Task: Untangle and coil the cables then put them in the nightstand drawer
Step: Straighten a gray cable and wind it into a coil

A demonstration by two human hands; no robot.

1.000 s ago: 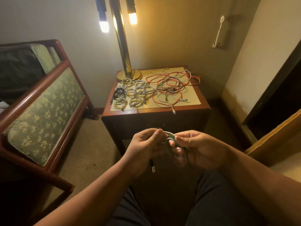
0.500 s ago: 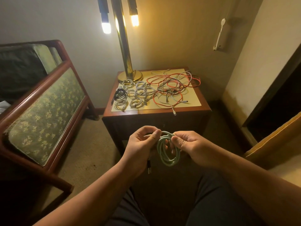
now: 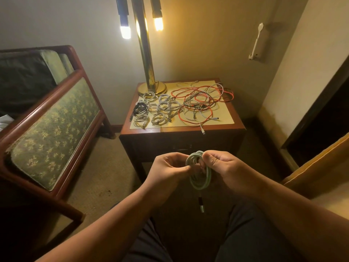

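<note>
The pale green cable [image 3: 200, 174] hangs as a small coil between my two hands. It is near me, above my lap, and well short of the nightstand [image 3: 239, 127]. My left hand [image 3: 168, 167] has its fingers curled in, with thumb and forefinger pinching the coil's left edge. My right hand [image 3: 224, 167] is curled round the top of the loops, thumb pressed on them. Below the coil a loose tail with its plug [image 3: 201, 206] dangles free.

That tail is my first worry. It isn't tucked in, so if I loosen either grip the springy loops may slide apart and I'd have to wind again. The plug's weight could also pull a turn out.

On the far nightstand top, the finished coils [image 3: 158, 110] lie at the left beside the lamp base [image 3: 152, 89]. The tangle [image 3: 204, 103] of red, white and dark leads sprawls at the right, close against them. If I set this coil down carelessly near that seam, it could snag. A white plug [image 3: 203, 131] droops over the near edge, above the drawer [image 3: 181, 146], which looks closed in the shadow. Pulling the drawer open may catch that lead and drag the tangle off.
</note>
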